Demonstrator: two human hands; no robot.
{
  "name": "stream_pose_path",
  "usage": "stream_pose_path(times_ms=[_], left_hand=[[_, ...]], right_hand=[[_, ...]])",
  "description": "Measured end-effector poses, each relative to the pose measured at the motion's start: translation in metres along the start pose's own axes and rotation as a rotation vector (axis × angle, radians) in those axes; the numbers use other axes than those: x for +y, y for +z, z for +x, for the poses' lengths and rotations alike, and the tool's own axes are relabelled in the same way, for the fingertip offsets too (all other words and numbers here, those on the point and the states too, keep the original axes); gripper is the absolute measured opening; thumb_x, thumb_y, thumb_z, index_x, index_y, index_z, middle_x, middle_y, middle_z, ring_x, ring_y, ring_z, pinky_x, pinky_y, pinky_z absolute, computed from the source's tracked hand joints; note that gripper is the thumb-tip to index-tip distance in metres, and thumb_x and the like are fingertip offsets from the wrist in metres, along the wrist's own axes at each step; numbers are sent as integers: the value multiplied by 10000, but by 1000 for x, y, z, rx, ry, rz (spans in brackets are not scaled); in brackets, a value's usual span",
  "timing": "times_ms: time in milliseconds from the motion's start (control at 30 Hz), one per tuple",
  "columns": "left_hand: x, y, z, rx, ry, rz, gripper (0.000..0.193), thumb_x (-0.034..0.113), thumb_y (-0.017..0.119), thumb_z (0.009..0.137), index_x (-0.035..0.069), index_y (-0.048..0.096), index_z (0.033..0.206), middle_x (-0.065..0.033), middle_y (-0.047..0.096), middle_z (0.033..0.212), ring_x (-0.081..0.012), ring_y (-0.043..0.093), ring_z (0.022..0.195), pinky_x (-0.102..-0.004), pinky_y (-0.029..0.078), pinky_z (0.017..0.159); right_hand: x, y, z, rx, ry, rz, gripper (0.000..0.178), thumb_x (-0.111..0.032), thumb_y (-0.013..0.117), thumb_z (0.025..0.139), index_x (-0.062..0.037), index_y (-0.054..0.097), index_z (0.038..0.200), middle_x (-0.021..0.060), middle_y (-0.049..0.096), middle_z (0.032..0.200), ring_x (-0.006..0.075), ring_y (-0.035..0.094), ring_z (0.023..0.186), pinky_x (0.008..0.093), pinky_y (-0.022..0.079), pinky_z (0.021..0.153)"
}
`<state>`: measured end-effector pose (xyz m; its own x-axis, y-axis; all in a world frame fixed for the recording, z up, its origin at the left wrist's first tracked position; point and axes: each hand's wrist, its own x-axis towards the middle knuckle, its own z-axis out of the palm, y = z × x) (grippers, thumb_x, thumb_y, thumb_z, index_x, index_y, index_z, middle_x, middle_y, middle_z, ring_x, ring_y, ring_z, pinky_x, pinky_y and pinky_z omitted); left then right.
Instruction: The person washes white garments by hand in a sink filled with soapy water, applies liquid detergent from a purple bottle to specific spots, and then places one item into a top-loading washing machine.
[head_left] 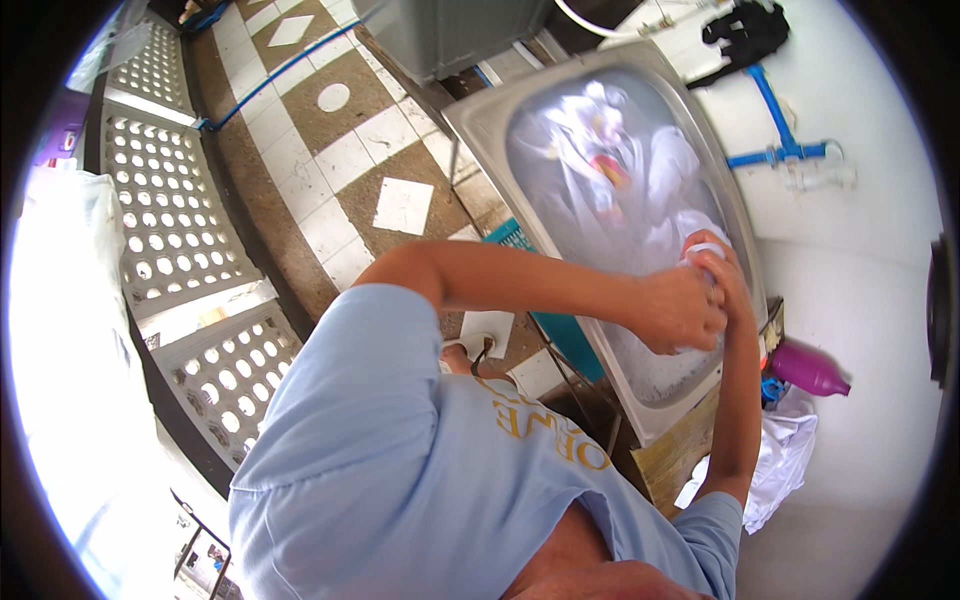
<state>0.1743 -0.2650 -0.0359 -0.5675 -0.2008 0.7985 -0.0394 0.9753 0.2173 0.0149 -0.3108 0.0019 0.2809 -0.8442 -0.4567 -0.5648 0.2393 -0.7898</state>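
Note:
A wet white garment lies partly sunk in cloudy, sudsy water in a metal sink. A patch of red and yellow shows on it. Over the sink's near right side my left hand is closed round a bunched part of white cloth. Right beside it, my right hand is also closed on the white cloth, fingers curled over it. The two hands touch, and most of the cloth between them is hidden by the fingers.
A purple bottle and a white cloth lie right of the sink. A teal basket is below its left side. Blue pipe and a black cloth are on the wall side. A grey appliance stands beyond.

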Motion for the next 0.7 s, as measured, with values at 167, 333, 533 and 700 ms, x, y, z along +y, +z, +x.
stream_pose_path(times_ms=[167, 333, 533, 700], left_hand=[[-41, -169, -67, 635, -703, -489, 208, 208, 715, 783, 106, 607, 929, -29, 618, 987, -184, 617, 851, -337, 517, 745], [-53, -305, -150, 829, -1124, -863, 288, 314, 559, 933, 59, 588, 1061, -34, 593, 1021, -113, 591, 920, -260, 497, 808], [-64, -396, -231, 749, -1001, 216, 252, 235, 562, 931, -7, 619, 892, -104, 527, 974, -174, 495, 904, -290, 431, 790], [-85, -478, -249, 874, -989, 365, 223, 182, 577, 923, -18, 574, 825, -64, 535, 806, -124, 476, 728, -259, 426, 656]], right_hand=[[-137, 69, 39, 235, -411, 578, 263, -238, 532, 879, -3, 590, 981, 80, 612, 924, 138, 557, 839, 270, 445, 774], [-249, 172, 123, 195, -805, 498, 252, -223, 508, 927, 7, 597, 978, 84, 619, 926, 129, 564, 858, 257, 441, 785], [-333, 270, 201, -86, -951, 465, 183, -168, 553, 912, 8, 604, 910, 37, 604, 867, 86, 536, 836, 229, 423, 779], [-386, 298, 246, 97, -1334, 285, 136, -111, 595, 880, 11, 624, 932, 57, 582, 987, 129, 555, 932, 249, 434, 834]])
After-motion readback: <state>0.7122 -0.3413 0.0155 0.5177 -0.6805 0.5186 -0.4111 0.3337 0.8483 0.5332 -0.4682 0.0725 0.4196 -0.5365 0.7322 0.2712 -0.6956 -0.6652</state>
